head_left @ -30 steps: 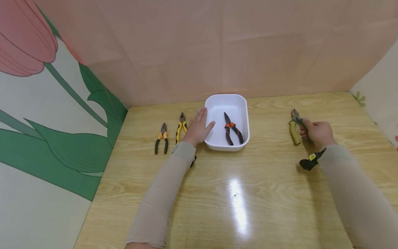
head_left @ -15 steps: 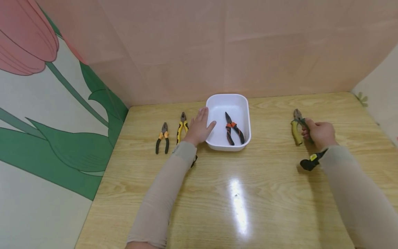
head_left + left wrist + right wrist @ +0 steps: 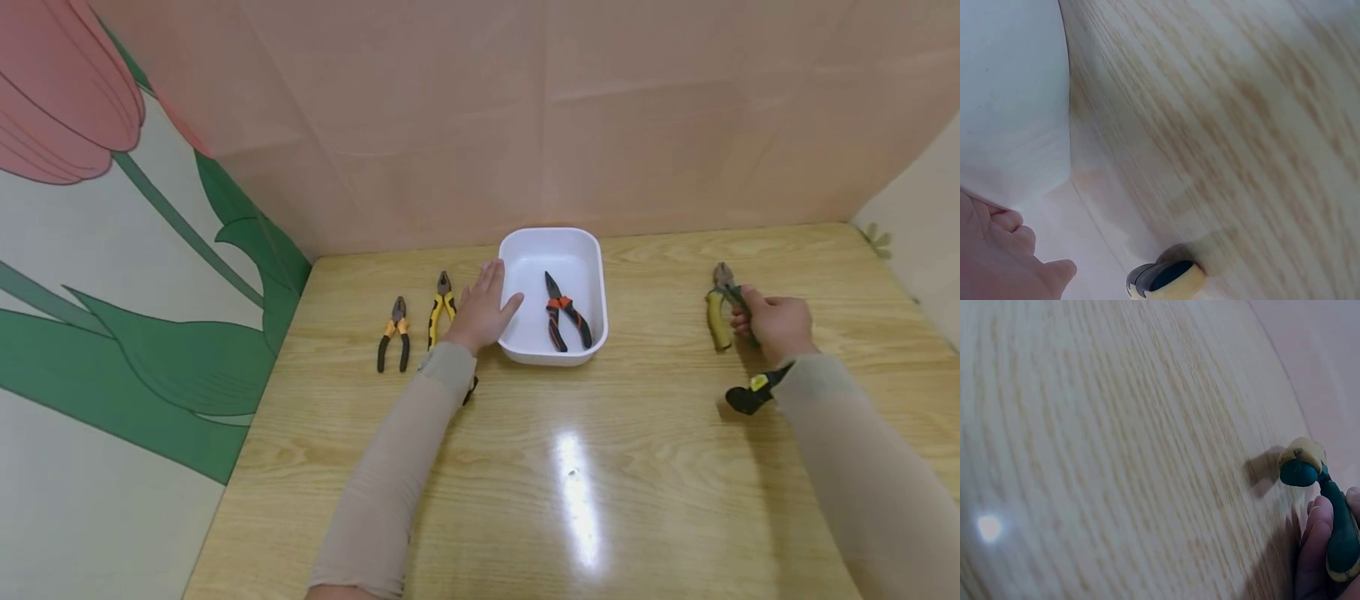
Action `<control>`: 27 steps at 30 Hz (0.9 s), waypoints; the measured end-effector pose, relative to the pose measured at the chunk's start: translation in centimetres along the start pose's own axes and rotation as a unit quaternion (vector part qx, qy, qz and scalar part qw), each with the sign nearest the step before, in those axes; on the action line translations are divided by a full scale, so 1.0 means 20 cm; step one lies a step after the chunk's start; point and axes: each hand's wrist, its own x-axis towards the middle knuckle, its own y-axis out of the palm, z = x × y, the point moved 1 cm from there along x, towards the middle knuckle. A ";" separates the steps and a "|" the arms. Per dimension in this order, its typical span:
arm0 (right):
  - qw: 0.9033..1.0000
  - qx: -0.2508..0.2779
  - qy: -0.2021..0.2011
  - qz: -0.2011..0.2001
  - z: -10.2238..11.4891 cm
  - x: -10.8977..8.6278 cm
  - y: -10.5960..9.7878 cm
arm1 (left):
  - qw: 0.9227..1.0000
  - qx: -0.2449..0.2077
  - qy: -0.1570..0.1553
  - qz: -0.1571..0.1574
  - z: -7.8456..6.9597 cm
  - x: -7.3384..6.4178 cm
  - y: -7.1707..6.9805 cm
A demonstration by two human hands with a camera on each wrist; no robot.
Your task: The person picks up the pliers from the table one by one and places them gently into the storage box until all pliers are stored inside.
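On the table's right side, my right hand (image 3: 778,323) holds the green handle of a pair of pliers (image 3: 717,323). The other handle is yellow-green, and the metal nose points toward the back wall. Up close in the right wrist view, fingers curl round that green handle (image 3: 1340,531). My left hand (image 3: 481,313) rests its extended fingers against the left side of a white plastic tub (image 3: 551,358), thumb over the rim. Inside the tub lie long-nose pliers (image 3: 564,312) with red-and-black handles, spread apart.
Left of the tub lie yellow-and-black pliers (image 3: 439,308), partly behind my left hand, and orange-and-black pliers (image 3: 394,333). Behind the wooden table (image 3: 645,500) rises a pink covered wall (image 3: 570,125). A tulip-painted wall (image 3: 150,250) borders the left side.
The head view has shifted slightly, so everything sits a little further right. My right hand has moved slightly rightward with the pliers; my left hand stays at the tub.
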 end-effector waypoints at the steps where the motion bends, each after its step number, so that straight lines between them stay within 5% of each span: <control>1: 1.000 0.003 0.001 0.000 0.00 0.00 0.00 | 1.000 0.002 0.001 0.000 0.00 0.00 0.00; 13: 1.000 0.006 0.007 -0.008 -0.01 0.00 -0.01 | 0.997 0.071 -0.008 0.009 -0.02 -0.01 -0.02; 21: 0.997 0.074 0.017 -0.006 0.00 -0.03 0.00 | 0.996 0.085 -0.004 0.003 -0.03 -0.02 -0.03; 27: 0.997 0.070 0.025 -0.015 0.01 -0.05 0.01 | 0.997 0.081 -0.005 0.009 -0.04 -0.02 -0.03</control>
